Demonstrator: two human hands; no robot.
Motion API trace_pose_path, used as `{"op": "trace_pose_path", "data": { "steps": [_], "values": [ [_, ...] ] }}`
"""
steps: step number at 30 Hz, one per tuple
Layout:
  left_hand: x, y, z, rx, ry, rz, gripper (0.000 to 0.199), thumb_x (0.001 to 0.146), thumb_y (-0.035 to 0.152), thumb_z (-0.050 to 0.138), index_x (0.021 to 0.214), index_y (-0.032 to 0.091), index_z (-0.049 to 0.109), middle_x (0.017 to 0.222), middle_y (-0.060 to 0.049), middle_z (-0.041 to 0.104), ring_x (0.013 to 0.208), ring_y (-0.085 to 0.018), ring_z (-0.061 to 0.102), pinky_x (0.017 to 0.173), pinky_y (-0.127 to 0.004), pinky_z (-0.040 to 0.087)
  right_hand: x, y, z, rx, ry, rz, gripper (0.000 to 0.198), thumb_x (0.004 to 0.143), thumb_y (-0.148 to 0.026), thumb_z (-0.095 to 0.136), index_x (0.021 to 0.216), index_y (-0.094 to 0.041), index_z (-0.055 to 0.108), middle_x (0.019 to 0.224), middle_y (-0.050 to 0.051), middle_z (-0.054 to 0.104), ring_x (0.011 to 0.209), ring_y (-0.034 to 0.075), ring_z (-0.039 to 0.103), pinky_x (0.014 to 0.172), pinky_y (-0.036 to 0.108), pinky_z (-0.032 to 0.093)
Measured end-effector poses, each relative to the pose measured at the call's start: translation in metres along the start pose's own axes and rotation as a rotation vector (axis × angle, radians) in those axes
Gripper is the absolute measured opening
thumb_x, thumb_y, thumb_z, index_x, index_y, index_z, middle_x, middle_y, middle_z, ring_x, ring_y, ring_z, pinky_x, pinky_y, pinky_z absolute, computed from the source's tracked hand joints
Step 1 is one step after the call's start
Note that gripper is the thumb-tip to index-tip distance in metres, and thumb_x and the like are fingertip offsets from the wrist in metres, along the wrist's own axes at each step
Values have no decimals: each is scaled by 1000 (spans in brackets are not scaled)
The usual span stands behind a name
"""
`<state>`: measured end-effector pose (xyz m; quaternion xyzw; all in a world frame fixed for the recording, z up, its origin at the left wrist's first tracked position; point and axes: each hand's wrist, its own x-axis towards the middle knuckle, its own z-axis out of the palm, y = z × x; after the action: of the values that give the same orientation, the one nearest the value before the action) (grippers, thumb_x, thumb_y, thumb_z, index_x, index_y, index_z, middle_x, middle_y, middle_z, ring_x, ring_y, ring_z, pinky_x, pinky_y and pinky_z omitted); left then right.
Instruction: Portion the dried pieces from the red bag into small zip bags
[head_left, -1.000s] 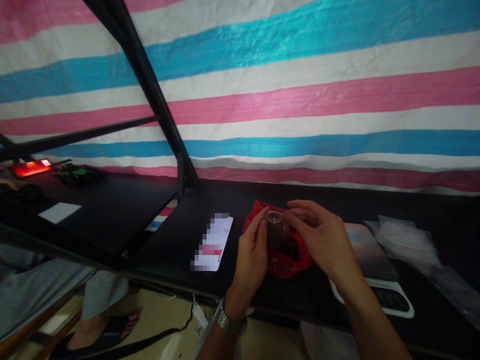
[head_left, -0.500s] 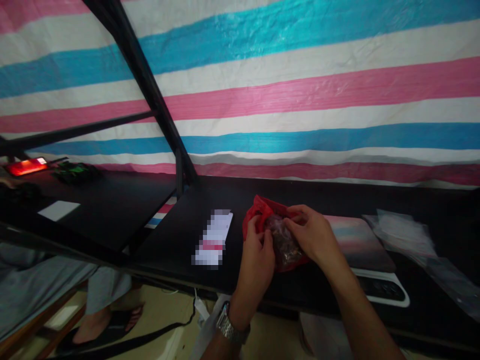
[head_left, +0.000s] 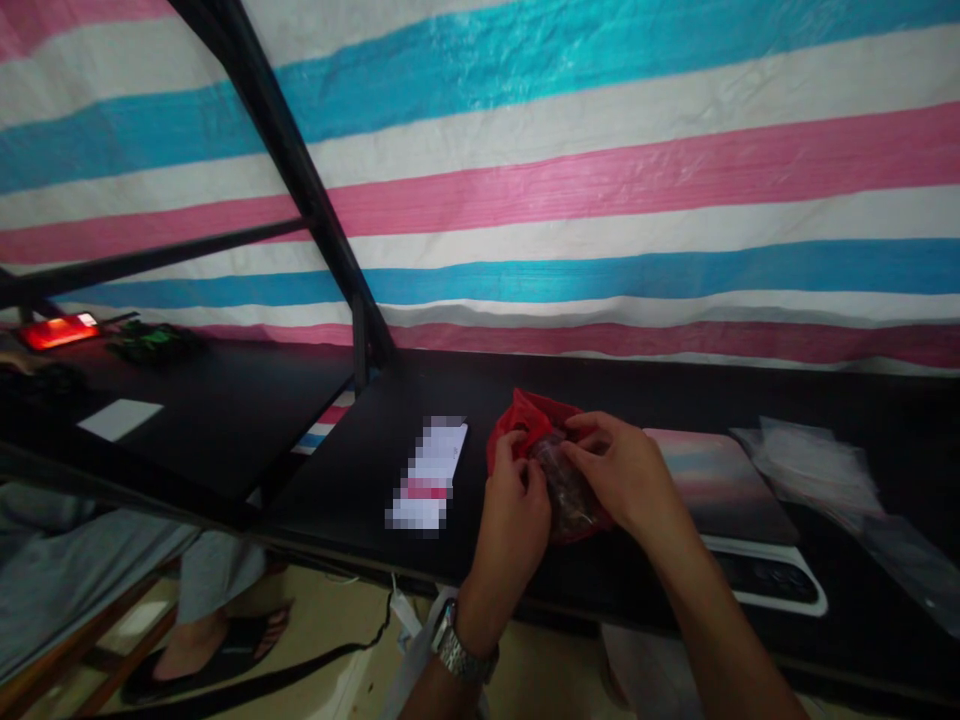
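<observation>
Left hand (head_left: pixel 519 510) curled at red bag (head_left: pixel 538 410), cannot tell if clamped | right hand (head_left: pixel 626 470) pinching clear bag (head_left: pixel 571 498) | both bags between hands, over table (head_left: pixel 435 380), right of phone (head_left: pixel 429 485) | changed: from spreading clear bag's mouth to apparently bunching it | meaning: contents probably better enclosed

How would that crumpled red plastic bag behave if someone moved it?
The crumpled red plastic bag would probably flop when lifted, given its creased, thin-looking film. Pushed, it would likely slump rather than roll: its outline is irregular.
</observation>
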<state>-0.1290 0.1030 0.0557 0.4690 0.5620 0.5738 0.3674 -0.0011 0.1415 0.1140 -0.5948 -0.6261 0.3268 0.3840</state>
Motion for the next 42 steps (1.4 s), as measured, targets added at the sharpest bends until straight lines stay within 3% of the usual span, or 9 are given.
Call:
{"op": "trace_pose_path", "data": {
  "steps": [4,8,13,18,22,31,34,37,42],
  "values": [
    [0,8,0,-1,-66,-92,30,99,23,53,129,22,55,92,-7,76,82,-23,75,74,-35,56,-3,-4,-4,5,-30,29,21,82,-15,72,101,-19,79,71,0,77,65,18,73,60,27,50],
    [1,16,1,-85,-9,-142,24,95,24,56,119,21,57,97,-8,76,82,-22,75,68,-30,54,-3,-3,-6,16,-24,47,18,83,-14,72,99,-19,79,72,1,77,67,18,73,62,28,50],
    [1,15,2,-168,-29,-190,26,93,26,58,118,20,56,79,-2,71,64,-17,69,57,-25,49,-2,-1,-11,7,-49,10,19,83,-15,71,100,-19,78,73,0,77,68,18,72,65,29,50],
    [-3,11,-3,-15,-25,-31,29,100,27,55,128,22,54,87,-2,73,75,-18,71,67,-28,53,0,1,-19,42,-112,20,20,83,-15,72,102,-19,76,72,0,76,66,19,70,67,31,51],
    [-7,14,-8,31,1,112,30,103,30,57,131,22,54,86,-1,74,79,-18,73,74,-29,56,0,1,-23,211,-165,-66,20,82,-18,73,101,-21,76,74,0,77,71,19,73,70,31,54],
    [-11,24,-18,127,236,451,19,103,27,62,122,23,66,107,-3,83,99,-17,80,87,-27,62,-8,-9,-30,508,-160,-191,28,80,-33,82,106,-24,75,83,1,79,81,19,76,76,30,61],
    [-9,25,-17,105,254,434,15,102,27,65,115,24,72,110,-4,84,101,-17,81,89,-27,64,-10,-11,-26,548,-155,-196,28,79,-31,82,105,-24,75,84,1,80,81,20,77,76,30,62],
    [-6,27,-16,8,194,372,15,101,28,66,112,24,75,111,-4,84,103,-18,81,90,-27,64,-12,-12,-24,537,-149,-213,26,79,-30,82,104,-24,76,85,2,81,82,20,78,77,30,62],
    [-6,36,-11,-199,163,272,12,96,32,72,100,21,74,104,-5,84,95,-19,81,85,-27,65,-15,-14,-32,464,-39,-249,26,82,-30,80,107,-25,76,84,1,81,81,19,77,75,29,61]
  ]
}}
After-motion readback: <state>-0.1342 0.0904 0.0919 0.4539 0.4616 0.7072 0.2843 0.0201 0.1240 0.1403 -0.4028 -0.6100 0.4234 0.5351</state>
